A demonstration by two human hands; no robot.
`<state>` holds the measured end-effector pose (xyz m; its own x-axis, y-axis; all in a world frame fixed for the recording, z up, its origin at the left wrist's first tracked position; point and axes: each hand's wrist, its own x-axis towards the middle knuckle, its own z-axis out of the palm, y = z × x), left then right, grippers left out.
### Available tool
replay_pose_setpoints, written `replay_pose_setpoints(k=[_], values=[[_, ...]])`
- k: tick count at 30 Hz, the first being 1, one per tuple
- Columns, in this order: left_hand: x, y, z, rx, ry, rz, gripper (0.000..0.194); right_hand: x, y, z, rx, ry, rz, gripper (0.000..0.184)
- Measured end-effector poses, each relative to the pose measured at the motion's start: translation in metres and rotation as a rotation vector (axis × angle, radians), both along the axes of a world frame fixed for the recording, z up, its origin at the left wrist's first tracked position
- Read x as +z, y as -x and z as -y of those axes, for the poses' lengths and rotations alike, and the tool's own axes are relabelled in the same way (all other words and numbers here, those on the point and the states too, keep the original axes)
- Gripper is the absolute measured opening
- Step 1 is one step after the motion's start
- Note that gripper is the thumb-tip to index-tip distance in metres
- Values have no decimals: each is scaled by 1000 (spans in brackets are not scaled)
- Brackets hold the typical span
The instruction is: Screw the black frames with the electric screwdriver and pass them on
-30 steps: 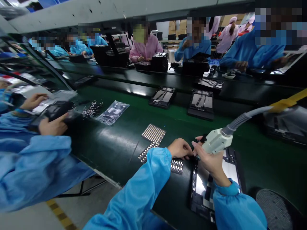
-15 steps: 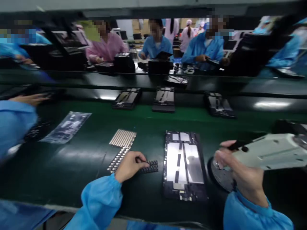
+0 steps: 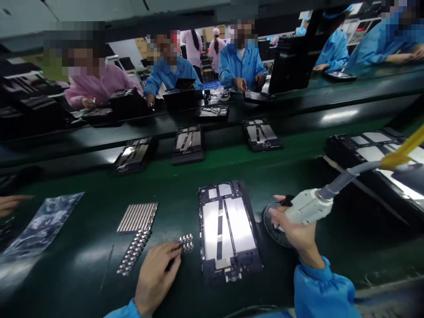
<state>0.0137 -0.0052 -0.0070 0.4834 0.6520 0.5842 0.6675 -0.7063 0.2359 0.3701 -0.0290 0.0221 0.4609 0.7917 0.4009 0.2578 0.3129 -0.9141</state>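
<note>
The left hand pinched what looked like a small strip of metal clips on the dark green surface, while the right hand closed around a white corded power tool beside the black tablet frame.

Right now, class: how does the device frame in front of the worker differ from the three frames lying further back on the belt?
The near frame lies between the left hand and the right hand, lengthwise and straight; the three far frames sit out of reach, angled differently. The near frame looks larger only by closeness. All share black borders with silvery panels.
</note>
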Motion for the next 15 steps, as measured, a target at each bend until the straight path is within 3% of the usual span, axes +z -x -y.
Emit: replay_pose_setpoints(k=[4,10,15], values=[[2,-10,12,30,39,37,9,-3,0,2,23,48,-87,23],[-3,-28,18,17,187,60,25,2,6,0,16,73,-139,22],[-9,-30,14,118,258,167,17,1,2,3,6,69,-62,18]])
